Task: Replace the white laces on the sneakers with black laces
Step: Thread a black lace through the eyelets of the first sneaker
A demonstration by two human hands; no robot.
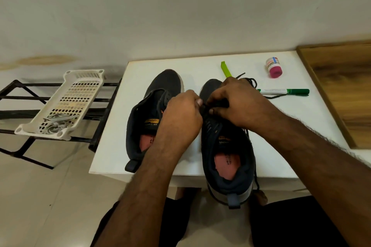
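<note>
over the right sneaker (pixel 224 146), both hands (pixel 180 114) on black lace (pixel 206 109)

A white table (pixel 112 146) carried two dark sneakers (pixel 149 118) (pixel 224 146) at centre (toes toward twelve o'clock), with a green clip (pixel 225 68), small pink-capped bottle (pixel 273 67) and green marker (pixel 285 91) toward two o'clock.

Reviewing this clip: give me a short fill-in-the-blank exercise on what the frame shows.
1. Both hands work a black lace on the ____ sneaker.
2. The left sneaker has ____ lace in its eyelets.
3. The white laces lie in a ____ on the black rack.
4. The marker on the white table has a ____ cap.

Missing words: right; no; basket; green
</note>
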